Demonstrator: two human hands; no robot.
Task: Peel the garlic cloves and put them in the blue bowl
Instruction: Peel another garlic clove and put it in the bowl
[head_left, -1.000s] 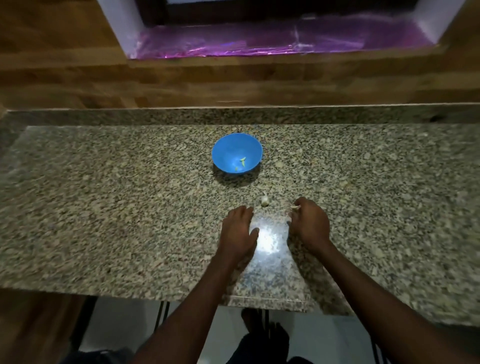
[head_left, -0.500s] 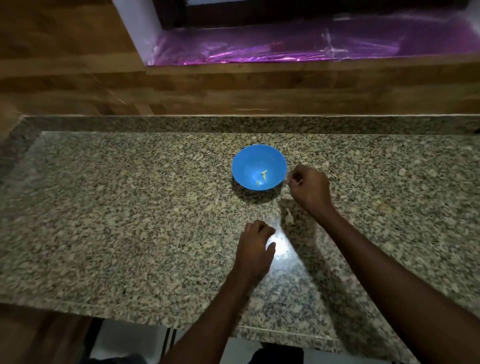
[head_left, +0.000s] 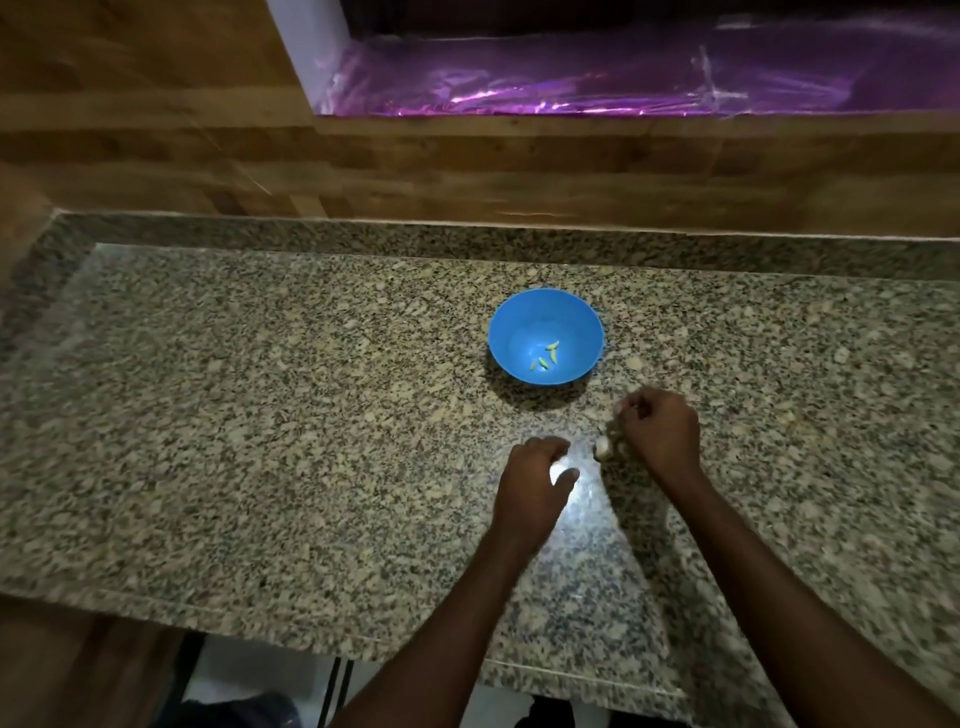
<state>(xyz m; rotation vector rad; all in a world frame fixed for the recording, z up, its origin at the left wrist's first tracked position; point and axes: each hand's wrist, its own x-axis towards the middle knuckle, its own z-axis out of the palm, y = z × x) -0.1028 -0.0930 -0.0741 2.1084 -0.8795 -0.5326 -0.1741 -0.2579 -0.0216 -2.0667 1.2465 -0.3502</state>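
Note:
The blue bowl (head_left: 545, 312) stands on the granite counter and holds a few small pale green peeled garlic cloves (head_left: 544, 357). My right hand (head_left: 658, 434) hovers just right of and nearer than the bowl, fingers curled. It pinches a small pale garlic scrap (head_left: 618, 409) at its fingertips; clove or skin, I cannot tell. One whitish garlic clove (head_left: 602, 446) lies on the counter beside that hand's thumb side. My left hand (head_left: 535, 480) rests on the counter left of the clove, fingers loosely curled and holding nothing.
The granite counter (head_left: 260, 415) stretches wide to the left and right, with its front edge close to my forearms. A wooden wall panel (head_left: 467, 171) rises behind it, below a ledge covered in purple foil (head_left: 597, 78). A bright light glare sits by my left hand.
My right hand reached up to the bowl's right rim, then drew back toward me beside the clove on the counter. My left hand stayed about where it was.

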